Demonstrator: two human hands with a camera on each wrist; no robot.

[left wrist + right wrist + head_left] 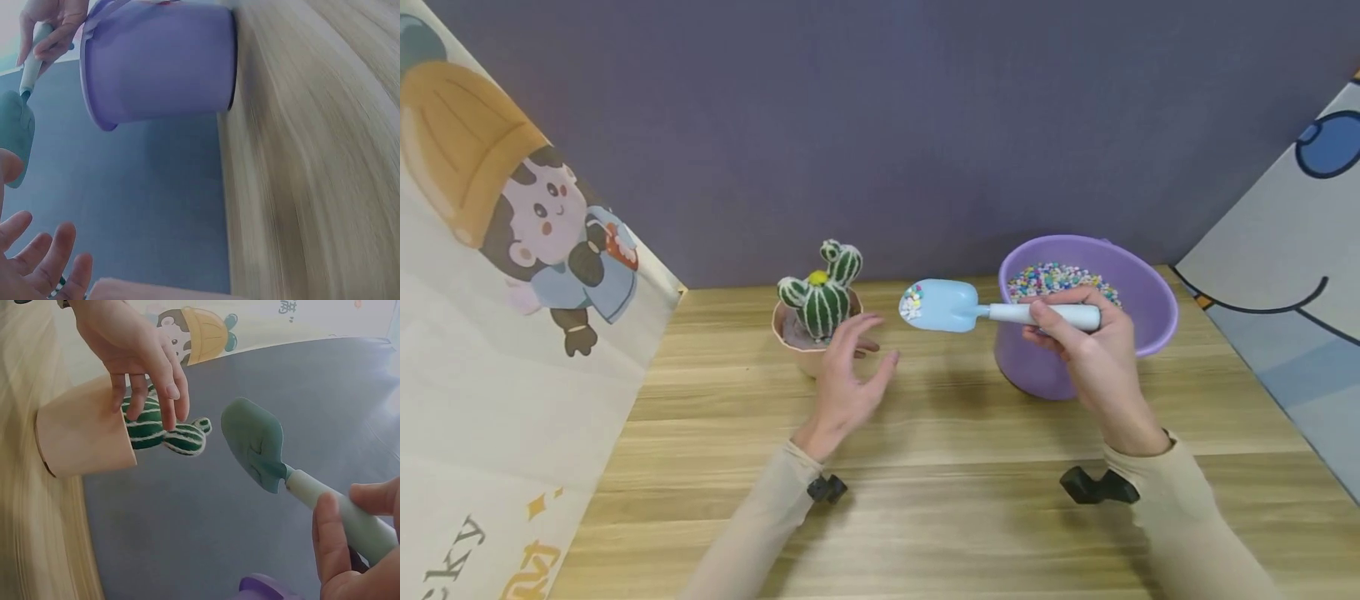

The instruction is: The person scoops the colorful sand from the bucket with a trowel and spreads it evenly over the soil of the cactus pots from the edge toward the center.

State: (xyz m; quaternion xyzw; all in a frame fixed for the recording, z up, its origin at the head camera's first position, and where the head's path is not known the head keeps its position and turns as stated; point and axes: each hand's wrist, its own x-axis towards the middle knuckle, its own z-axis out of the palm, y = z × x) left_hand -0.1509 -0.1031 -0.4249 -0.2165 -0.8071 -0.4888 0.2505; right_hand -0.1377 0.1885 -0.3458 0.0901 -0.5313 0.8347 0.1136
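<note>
Place: I read it as a small three-sided nook, indoors; whether in a home, shop or studio, I cannot tell.
Table [955,500]: wood-grain top in front of me, running between the side panels.
Back wall [880,142]: plain grey-blue, straight across the table's far edge.
Left panel [467,375]: pale, printed with a cartoon figure [553,217] in an orange hat, plus lettering [456,550], "cky" readable.
Right panel [1240,250]: pale, blue and black cartoon lines.
Cactus [823,310], bucket [1037,367], shovel [943,304]: knitted-looking and potted; purple, holding coloured beads [1060,277]; light blue. Playthings, to my eye.

Trowel [306,489] in fingers [330,532], cactus [147,430] beyond
</note>
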